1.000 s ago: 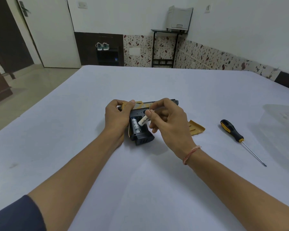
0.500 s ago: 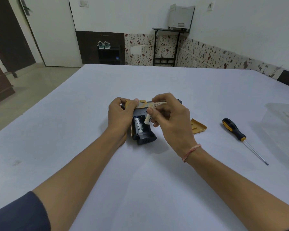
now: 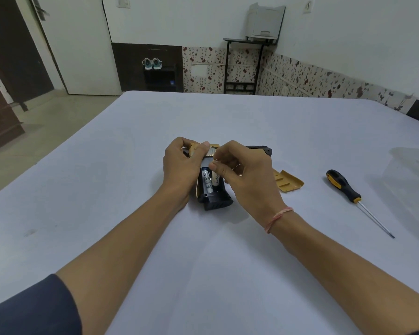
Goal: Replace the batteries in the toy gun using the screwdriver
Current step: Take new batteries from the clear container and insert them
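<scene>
My left hand (image 3: 179, 165) grips the rear of the gun (image 3: 215, 200), which lies on the table (image 3: 131, 226) with its battery bay open. My right hand (image 3: 248, 176) pinches the top of a white battery (image 3: 216, 179) set in the bay beside a blue one (image 3: 207, 183). The cover (image 3: 287, 182) and the screwdriver (image 3: 344, 186) lie to the right, apart from each other.

Pass on your left; your right is cluttered.
Your left hand (image 3: 179, 163) gripping the toy gun (image 3: 214, 199) and right hand (image 3: 247, 175) pinching a battery (image 3: 215, 178) fill the centre; rightward lie the yellow cover (image 3: 288, 182), then the screwdriver (image 3: 344, 187), with a gap between; a clear container (image 3: 411, 180) closes the right edge.
</scene>
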